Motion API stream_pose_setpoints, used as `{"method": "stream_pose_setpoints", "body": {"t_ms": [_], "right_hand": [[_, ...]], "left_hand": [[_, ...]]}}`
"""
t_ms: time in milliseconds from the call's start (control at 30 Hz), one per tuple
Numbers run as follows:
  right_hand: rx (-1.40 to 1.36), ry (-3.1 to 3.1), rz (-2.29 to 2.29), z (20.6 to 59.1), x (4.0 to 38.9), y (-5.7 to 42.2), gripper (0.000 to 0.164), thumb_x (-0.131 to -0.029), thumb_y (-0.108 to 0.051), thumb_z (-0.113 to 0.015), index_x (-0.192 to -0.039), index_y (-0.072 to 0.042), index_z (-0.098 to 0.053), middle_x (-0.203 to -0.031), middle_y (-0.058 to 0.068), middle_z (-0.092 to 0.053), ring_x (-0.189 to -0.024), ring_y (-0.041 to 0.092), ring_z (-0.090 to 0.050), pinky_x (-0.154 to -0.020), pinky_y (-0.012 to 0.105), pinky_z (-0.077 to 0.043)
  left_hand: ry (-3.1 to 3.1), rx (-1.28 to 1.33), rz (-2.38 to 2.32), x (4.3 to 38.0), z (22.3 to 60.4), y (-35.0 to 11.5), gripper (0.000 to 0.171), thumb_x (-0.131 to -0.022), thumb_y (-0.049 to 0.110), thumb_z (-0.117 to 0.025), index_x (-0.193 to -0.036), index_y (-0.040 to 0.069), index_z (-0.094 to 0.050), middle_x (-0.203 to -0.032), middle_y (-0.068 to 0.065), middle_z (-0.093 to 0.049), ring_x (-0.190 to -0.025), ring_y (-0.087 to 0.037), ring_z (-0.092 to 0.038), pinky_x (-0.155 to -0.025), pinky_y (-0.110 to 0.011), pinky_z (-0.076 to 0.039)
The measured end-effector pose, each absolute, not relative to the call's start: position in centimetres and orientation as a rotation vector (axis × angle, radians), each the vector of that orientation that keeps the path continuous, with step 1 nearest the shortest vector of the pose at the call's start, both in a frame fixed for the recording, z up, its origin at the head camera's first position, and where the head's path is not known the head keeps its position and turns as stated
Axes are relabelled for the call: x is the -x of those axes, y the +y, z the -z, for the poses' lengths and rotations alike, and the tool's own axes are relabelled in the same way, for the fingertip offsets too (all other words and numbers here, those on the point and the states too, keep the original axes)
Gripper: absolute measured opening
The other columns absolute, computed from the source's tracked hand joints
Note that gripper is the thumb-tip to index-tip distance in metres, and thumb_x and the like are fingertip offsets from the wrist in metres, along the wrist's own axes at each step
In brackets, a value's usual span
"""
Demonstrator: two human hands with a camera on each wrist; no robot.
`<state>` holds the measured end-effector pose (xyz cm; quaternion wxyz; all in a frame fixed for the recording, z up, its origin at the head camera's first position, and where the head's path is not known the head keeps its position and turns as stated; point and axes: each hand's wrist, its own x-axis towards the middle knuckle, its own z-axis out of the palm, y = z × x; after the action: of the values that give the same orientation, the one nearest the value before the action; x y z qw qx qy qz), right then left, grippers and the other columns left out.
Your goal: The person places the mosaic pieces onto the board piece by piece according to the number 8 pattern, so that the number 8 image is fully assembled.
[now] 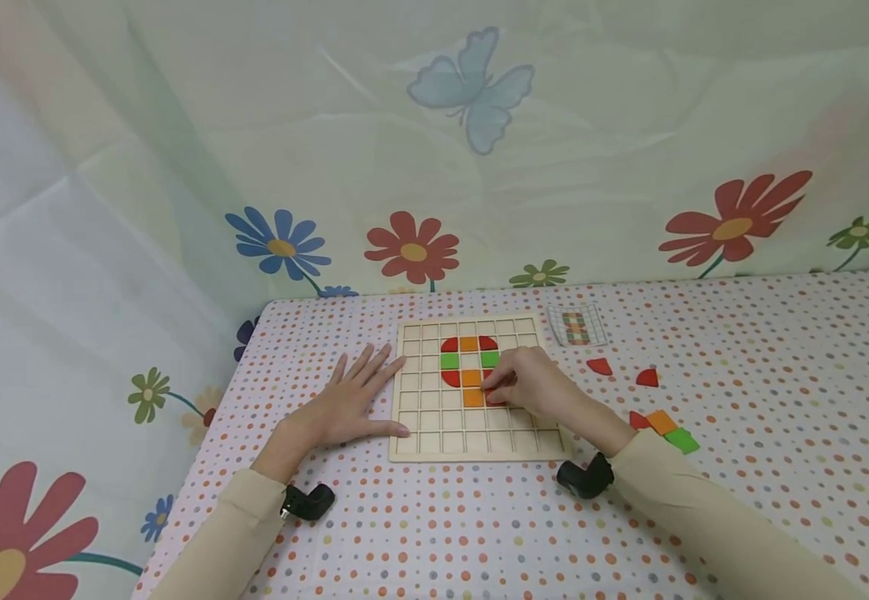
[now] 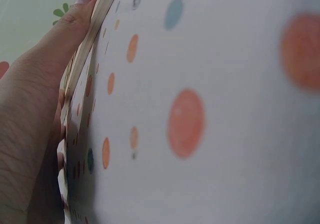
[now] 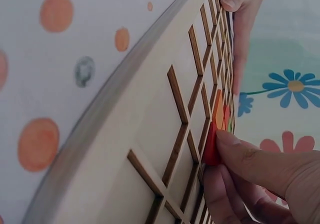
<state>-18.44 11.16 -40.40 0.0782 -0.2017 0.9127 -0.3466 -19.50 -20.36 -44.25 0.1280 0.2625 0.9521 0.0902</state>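
A pale wooden grid board (image 1: 441,450) lies on the table, with red, orange and green pieces set in its squares, such as an orange square (image 1: 471,397) and a green square (image 1: 450,361). Over these pieces, my right hand (image 1: 535,385) pinches a red piece (image 3: 212,146) between thumb and fingers, down at the grid just right of the lowest orange square. Fingers spread, my left hand (image 1: 347,404) rests along the board's left edge, thumb near its lower corner. In the left wrist view the thumb (image 2: 75,21) lies against the board's side.
A small printed pattern card (image 1: 591,321) lies at the board's upper right. Red rounded pieces (image 1: 600,367) lie loose to the right; an orange square (image 1: 661,422) and a green square (image 1: 682,440) are by the right forearm. A flowered curtain (image 1: 606,167) stands behind the dotted tablecloth (image 1: 434,533).
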Motion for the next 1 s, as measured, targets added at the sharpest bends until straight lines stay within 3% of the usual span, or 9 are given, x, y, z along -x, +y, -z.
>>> {"method": "stream_pose_setpoints", "body": {"t_ms": [300,633,800,1000], "right_hand": [[0.638,2.761,0.961,40.2,18.0,10.8,0.012,-0.090,0.007,-0.077,-0.099,0.001,-0.083,-0.094,0.006,-0.072,-0.089,0.020,-0.064,-0.079,0.034,-0.056],[0.706,2.845,0.865,40.0,17.6,10.0,0.016,-0.087,0.015,-0.075,-0.097,0.005,-0.082,-0.094,0.010,-0.075,-0.094,0.028,-0.070,-0.088,0.041,-0.061],[0.741,2.878,0.810,40.2,17.6,9.8,0.017,-0.086,0.017,-0.074,-0.093,0.003,-0.082,-0.090,0.009,-0.074,-0.093,0.027,-0.071,-0.086,0.039,-0.062],[0.722,2.825,0.918,40.3,17.0,10.7,0.018,-0.087,0.013,-0.076,-0.099,0.001,-0.082,-0.096,0.007,-0.073,-0.093,0.023,-0.069,-0.083,0.036,-0.062]], "left_hand": [[2.771,-0.765,-0.272,19.6,44.4,-20.3,0.110,-0.088,0.079,-0.061,-0.170,0.025,-0.012,-0.177,-0.004,-0.001,-0.162,-0.031,0.006,-0.127,-0.060,0.006],[2.769,-0.772,-0.293,19.5,44.4,-20.4,0.109,-0.089,0.078,-0.061,-0.170,0.026,-0.011,-0.177,-0.004,0.000,-0.162,-0.030,0.007,-0.127,-0.060,0.006],[2.770,-0.781,-0.299,19.6,44.5,-20.5,0.109,-0.089,0.078,-0.060,-0.170,0.026,-0.010,-0.177,-0.003,0.000,-0.162,-0.029,0.007,-0.127,-0.060,0.006],[2.770,-0.787,-0.311,19.5,44.4,-20.5,0.108,-0.089,0.077,-0.062,-0.170,0.026,-0.012,-0.177,-0.004,-0.001,-0.162,-0.030,0.007,-0.127,-0.060,0.006]]}}
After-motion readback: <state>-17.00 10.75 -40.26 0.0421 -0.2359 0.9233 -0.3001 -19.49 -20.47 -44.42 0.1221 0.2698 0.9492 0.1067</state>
